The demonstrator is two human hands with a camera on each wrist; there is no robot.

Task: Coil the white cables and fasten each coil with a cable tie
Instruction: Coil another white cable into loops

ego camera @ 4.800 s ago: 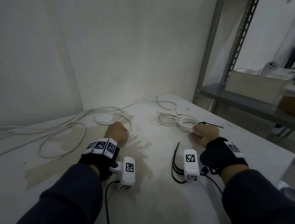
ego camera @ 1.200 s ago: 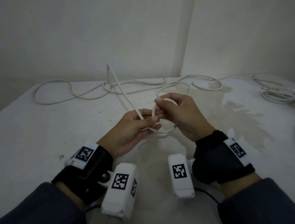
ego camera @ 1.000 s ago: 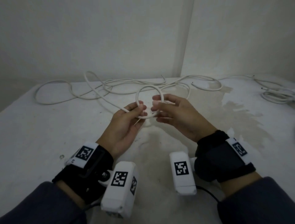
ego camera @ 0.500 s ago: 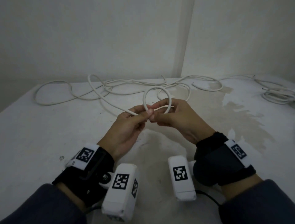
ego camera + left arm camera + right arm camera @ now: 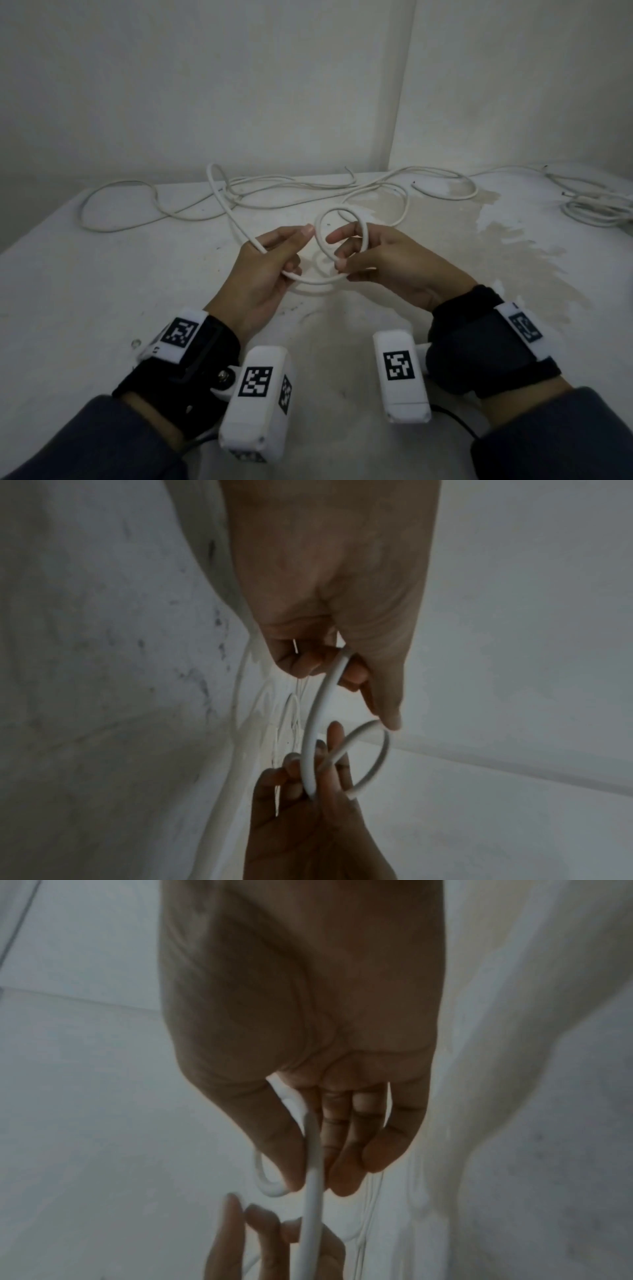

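Note:
A white cable (image 5: 339,208) is held above the table between both hands. It forms a small upright loop and a wider turn sagging below it (image 5: 315,281). My left hand (image 5: 294,246) curls round the strand that runs back-left to the loose pile, its thumb tip against the loop. My right hand (image 5: 337,250) pinches the loop where the turns cross. In the left wrist view the left hand (image 5: 346,666) grips the cable (image 5: 313,723) and the right hand's fingers (image 5: 308,772) pinch the crossing. In the right wrist view the right hand (image 5: 308,1167) pinches the cable (image 5: 313,1191).
Loose white cables (image 5: 291,192) sprawl along the back of the stained white table (image 5: 102,291), against two walls that meet in a corner. Another bundle of white cable (image 5: 596,209) lies at the far right edge. No cable tie is in view.
Since half a second ago my hands have drawn slightly apart, and a second, wider turn of cable now hangs below the small loop. Earlier, my view was on the table's right side.

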